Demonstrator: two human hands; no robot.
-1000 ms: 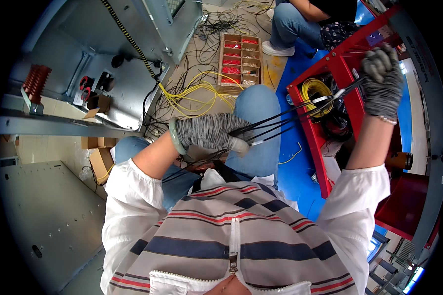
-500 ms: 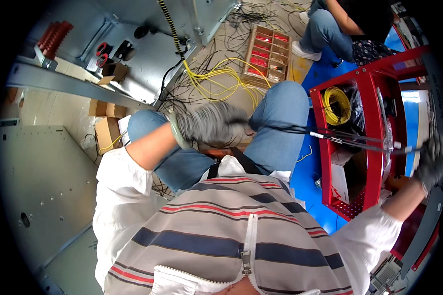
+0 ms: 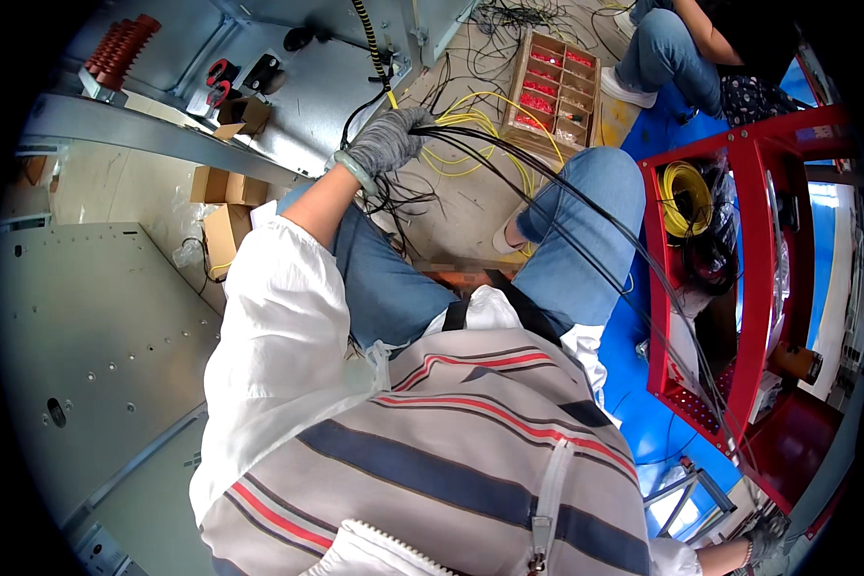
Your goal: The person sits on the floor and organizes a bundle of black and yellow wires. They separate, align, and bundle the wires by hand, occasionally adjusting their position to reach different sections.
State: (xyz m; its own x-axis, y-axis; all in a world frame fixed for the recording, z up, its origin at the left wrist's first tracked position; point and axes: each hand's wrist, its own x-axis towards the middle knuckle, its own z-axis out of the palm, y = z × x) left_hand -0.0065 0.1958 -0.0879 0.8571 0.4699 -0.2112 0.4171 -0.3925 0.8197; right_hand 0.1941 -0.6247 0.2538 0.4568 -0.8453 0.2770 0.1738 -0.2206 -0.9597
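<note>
Black cables (image 3: 586,221) stretch taut past the red rack (image 3: 754,288). Left hand (image 3: 386,142) fingers clench one end; right hand (image 3: 763,542) fingers grip the other, below the rack.

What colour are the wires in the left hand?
Black wires, gripped by the gloved left hand; head view.

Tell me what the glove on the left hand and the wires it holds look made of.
Grey glove on the left hand: knitted fabric, matte, going by its speckled weave. Thin black wires: likely plastic-sheathed cable, smooth with a slight sheen; what is inside cannot be seen.
</note>
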